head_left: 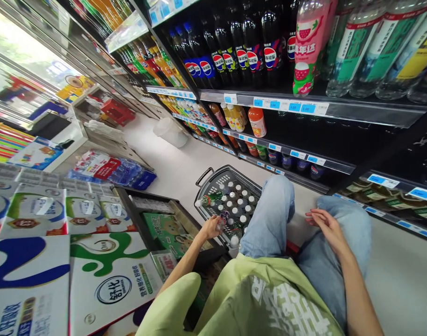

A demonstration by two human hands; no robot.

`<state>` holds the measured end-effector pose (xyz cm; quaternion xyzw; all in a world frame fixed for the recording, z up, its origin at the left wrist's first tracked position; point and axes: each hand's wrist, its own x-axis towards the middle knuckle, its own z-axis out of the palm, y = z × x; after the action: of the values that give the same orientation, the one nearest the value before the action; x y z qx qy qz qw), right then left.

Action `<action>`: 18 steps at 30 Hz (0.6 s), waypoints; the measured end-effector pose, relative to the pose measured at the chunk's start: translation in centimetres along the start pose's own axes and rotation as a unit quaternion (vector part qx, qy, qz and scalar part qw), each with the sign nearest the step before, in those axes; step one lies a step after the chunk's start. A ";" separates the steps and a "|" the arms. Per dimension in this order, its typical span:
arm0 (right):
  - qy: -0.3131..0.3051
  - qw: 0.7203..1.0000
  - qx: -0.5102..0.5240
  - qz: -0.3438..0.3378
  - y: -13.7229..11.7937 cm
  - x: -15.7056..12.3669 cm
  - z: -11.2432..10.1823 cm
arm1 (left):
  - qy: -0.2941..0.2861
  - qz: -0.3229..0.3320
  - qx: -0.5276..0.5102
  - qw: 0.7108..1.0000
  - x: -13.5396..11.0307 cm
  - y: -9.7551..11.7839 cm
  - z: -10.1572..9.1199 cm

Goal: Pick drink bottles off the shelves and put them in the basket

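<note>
From my head camera, the black plastic basket [228, 169] sat on the floor just beyond my left knee, crowded with white-capped bottles [241, 218] that mostly stood upright, caps pointing up. At the basket's left rim, my left hand [212, 227] was curled around a clear bottle [220, 226]; its long axis seemed to slant inward over the basket, though I could not tell which end bore the cap. Further along that rim a green bottle [209, 199] lay tilted, its long axis crossing the basket and its white cap pointing out to the left. My right hand [324, 225], well right of the basket, was empty over my right leg, fingers loosely spread. Beyond the basket, to the right, Pepsi bottles [252, 57] stood shelved; printed milk cartons [108, 280] lay to its left.
</note>
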<state>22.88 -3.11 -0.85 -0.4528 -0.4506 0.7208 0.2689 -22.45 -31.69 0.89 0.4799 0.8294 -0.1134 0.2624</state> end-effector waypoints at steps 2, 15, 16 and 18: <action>0.004 1.000 0.000 0.001 -0.1 0.0 0.0 | 0.001 0.003 0.002 1.000 0.0 0.4 -0.3; -0.006 1.000 -0.023 0.005 -0.2 0.3 0.1 | -0.053 0.043 0.005 0.998 -2.0 3.4 1.7; -0.006 1.000 -0.021 0.004 -0.2 0.3 0.1 | -0.059 0.039 0.009 0.997 -1.9 3.4 1.7; -0.002 1.000 -0.016 0.005 -0.1 0.3 0.1 | -0.075 0.038 0.019 0.996 -1.8 3.4 1.4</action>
<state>22.68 -2.88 -0.90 -0.4579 -0.4604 0.7160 0.2564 -18.39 -31.92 0.95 0.5061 0.7865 -0.1547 0.3184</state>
